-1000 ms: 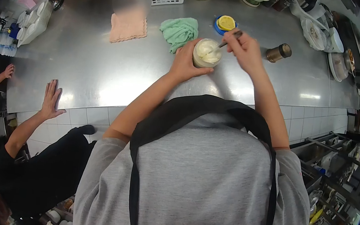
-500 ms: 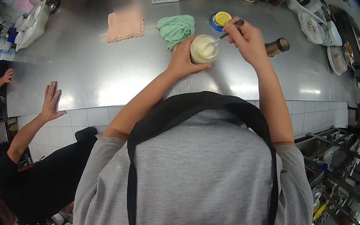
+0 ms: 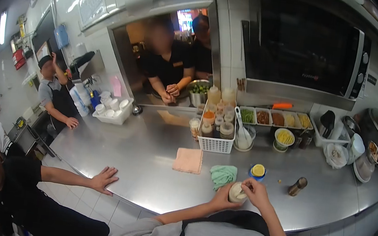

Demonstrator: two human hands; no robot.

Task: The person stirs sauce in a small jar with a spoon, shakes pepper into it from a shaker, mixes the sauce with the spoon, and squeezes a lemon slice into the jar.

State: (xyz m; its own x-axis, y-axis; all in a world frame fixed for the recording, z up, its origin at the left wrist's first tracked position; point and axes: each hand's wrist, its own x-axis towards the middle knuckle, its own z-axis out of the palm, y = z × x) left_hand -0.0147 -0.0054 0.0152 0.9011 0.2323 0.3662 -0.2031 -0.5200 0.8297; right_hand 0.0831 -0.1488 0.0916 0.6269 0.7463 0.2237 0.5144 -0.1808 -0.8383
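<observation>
My left hand (image 3: 222, 198) is wrapped round the side of a jar (image 3: 236, 197) of thick, pale cream-coloured stuff, upright near the counter's front. Over its mouth, my right hand (image 3: 257, 193) is closed on a spoon that dips into the jar; most of the spoon is hidden by the fingers now. A crumpled green cloth (image 3: 223, 175) lies just beyond my left hand. Past my right hand is a cut lemon (image 3: 258, 170) on a small blue container (image 3: 257, 178). To the right, a brown pepper mill (image 3: 298, 186) lies tilted on the steel.
A folded peach cloth (image 3: 188, 160) is on the steel counter (image 3: 146, 160). A white basket (image 3: 215, 145) of sauce bottles and a row of topping trays (image 3: 278, 118) line the back. A co-worker's hand (image 3: 105, 180) rests on the front edge at left; others stand beyond the hatch.
My view has tilted up and swung left, bringing the wall, hatch and microwave into sight. The left hand still grips the jar, and the right hand stays at its mouth.
</observation>
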